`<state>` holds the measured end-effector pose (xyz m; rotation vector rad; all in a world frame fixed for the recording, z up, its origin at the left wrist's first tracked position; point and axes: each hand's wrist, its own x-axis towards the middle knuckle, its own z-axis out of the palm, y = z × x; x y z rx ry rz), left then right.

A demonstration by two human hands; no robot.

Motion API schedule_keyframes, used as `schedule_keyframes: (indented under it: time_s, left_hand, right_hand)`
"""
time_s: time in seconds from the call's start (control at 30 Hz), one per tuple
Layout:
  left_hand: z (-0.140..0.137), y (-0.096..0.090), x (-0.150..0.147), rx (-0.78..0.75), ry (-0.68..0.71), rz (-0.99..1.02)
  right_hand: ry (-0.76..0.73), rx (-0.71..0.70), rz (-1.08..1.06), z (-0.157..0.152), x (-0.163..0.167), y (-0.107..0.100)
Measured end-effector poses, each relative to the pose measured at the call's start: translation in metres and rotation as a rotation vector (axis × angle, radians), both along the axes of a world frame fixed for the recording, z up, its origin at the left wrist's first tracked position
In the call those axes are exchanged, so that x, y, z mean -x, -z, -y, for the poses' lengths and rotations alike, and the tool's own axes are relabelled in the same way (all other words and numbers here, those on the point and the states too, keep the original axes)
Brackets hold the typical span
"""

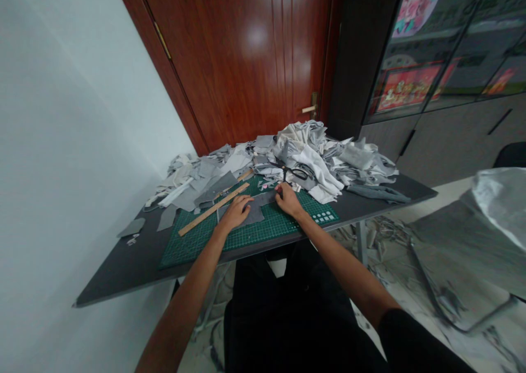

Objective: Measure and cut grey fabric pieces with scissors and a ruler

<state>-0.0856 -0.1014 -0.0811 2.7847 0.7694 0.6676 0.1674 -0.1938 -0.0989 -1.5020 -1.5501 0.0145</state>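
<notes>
A grey piece of cloth (255,214) lies on the green cutting mat (273,228), with a narrower grey strip (265,198) reaching right across its top. My left hand (235,212) rests on the cloth, fingers stretched out and pointing right. At the strip's right end, my right hand (289,201) is closed in a pinch on it; the exact fingertip contact is partly hidden. A wooden ruler (213,210) lies slantwise just left of my left hand. Beyond my right hand, black-handled scissors (292,171) rest on the cloth scraps.
A large heap of grey and white cloth scraps (306,143) covers the back of the dark table (123,269). Loose scraps (131,228) lie at the left end. A wooden door (238,61) stands behind, a white wall (82,143) at left, a cloth-draped chair (472,225) at right.
</notes>
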Motion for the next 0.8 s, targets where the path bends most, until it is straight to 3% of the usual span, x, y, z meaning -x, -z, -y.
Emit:
schedule_keyframes:
  time_s: [0.27,0.5,0.8]
  left_hand:
    - [-0.0006,0.0018,-0.0004,0.006,-0.004,0.010]
    - [-0.0020,0.0036,0.0000,0.002,-0.003,0.030]
    - [-0.0047,0.0054,-0.0001,-0.023,-0.055,0.063]
  right_hand:
    - [-0.018,0.012,0.033,0.0036,0.0016,0.0001]
    - [0.116,0.047,0.067,0.0060,-0.0013,0.0009]
    - [0.037,0.127,0.179,0.0061,0.0039,0.0067]
